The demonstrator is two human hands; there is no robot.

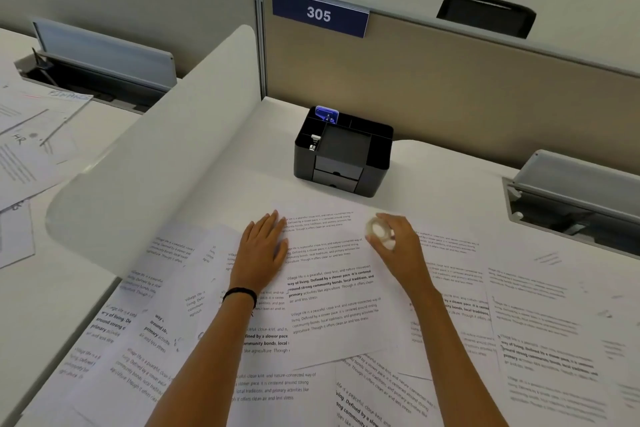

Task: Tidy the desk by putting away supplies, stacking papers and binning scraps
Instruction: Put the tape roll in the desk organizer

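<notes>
Several printed sheets (pixel 332 291) lie scattered and overlapping across the white desk (pixel 450 177). My left hand (pixel 263 250) rests flat on the papers, fingers together, with a black band on its wrist. My right hand (pixel 398 239) is closed around a small clear roll of tape (pixel 379 234), just above the top sheet. Behind both hands stands a black desk organizer (pixel 343 152) with compartments and a small drawer. A blue clip (pixel 327 113) sits in its back compartment and a small silver item (pixel 314 142) lies in its left slot.
A curved white divider (pixel 166 156) borders the desk on the left, with more papers (pixel 31 135) on the neighbouring desk beyond it. A beige partition with a "305" sign (pixel 318 14) closes the back. An open cable tray (pixel 571 208) sits at the right.
</notes>
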